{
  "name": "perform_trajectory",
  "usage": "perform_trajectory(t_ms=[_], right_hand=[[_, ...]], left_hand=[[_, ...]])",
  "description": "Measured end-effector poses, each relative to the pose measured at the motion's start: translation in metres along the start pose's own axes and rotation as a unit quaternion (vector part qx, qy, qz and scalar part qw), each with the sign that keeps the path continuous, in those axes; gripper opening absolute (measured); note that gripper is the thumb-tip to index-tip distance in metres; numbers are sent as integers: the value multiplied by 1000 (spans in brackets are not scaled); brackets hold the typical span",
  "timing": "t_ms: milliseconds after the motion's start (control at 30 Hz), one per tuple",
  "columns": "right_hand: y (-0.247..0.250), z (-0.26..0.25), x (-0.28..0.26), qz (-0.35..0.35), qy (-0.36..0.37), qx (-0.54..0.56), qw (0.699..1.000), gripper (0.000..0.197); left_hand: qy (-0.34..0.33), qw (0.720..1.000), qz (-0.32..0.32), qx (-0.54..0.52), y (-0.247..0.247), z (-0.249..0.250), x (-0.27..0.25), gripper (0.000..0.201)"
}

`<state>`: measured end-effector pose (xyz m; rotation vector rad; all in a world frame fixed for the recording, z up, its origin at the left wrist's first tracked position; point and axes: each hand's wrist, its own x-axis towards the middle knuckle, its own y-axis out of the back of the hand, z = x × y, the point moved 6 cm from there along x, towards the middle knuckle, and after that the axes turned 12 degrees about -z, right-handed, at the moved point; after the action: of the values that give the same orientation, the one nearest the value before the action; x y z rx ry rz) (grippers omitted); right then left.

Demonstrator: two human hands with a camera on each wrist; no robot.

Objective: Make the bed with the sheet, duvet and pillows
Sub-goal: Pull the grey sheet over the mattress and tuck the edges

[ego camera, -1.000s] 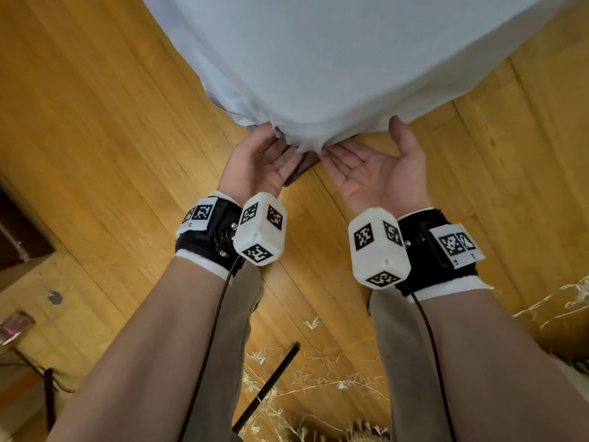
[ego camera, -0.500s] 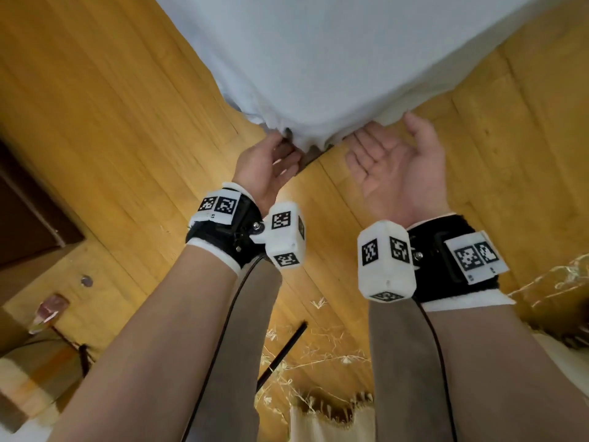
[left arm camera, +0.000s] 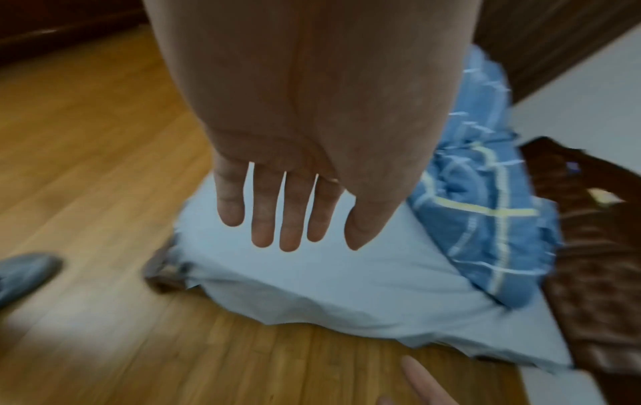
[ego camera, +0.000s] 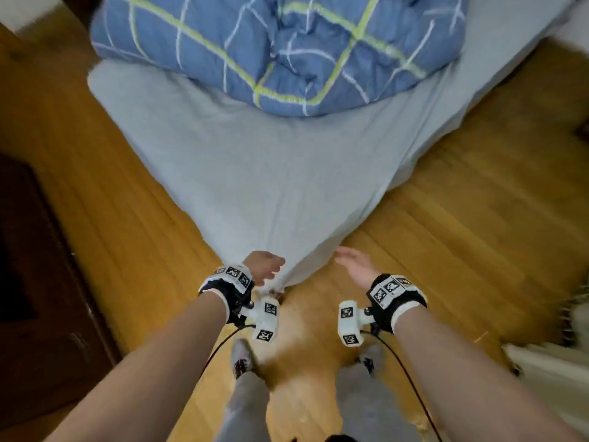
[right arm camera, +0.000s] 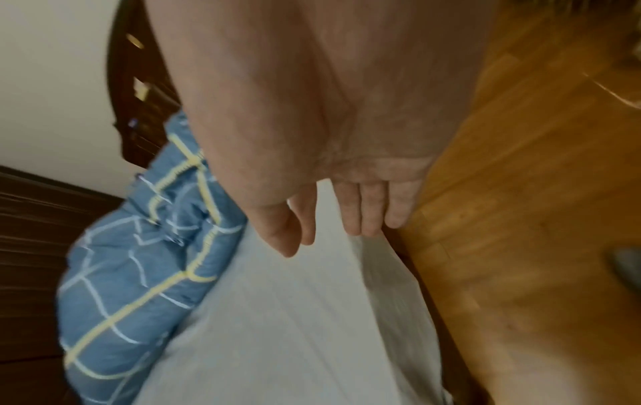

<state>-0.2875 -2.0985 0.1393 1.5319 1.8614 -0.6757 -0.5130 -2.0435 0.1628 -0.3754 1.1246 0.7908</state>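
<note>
Left hand (ego camera: 264, 265) and right hand (ego camera: 353, 265) both slack, fingers straight and relaxed, gripping nothing. Both forearms reach forward and down, one either side of the near corner of the bed (ego camera: 424, 145). Left hand's fingers (left arm camera: 267, 216) spread over the corner of the pale blue sheet (ego camera: 255, 173); contact unclear. Right hand's fingertips (right arm camera: 357, 219) at the sheet's side edge, just off the corner. Sheet covers the mattress, corner looks tucked. Blue checked duvet (ego camera: 280, 49) bunched at the far end of the bed, well apart from both hands. Wooden floor (ego camera: 462, 237) around the bed.
</note>
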Motion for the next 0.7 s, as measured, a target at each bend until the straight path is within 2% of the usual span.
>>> perform_trajectory(t_ms=[167,333,500,700], right_hand=[[144,-67,-111,86,57,-45,994,43],[276,-99,-185,157,65,-90,981,45],[392,-103,-196,196,26,-117,973,48],[548,-119,-159,222,-24,-139,965,47]], left_hand=[[-91,987,30,126,-66,153,-44,36],[-178,939,45,292,-146,291,-61,41],[-218,899,45,378,-204,413,-36,46],[-242,885,44,395,-255,557,40,39]])
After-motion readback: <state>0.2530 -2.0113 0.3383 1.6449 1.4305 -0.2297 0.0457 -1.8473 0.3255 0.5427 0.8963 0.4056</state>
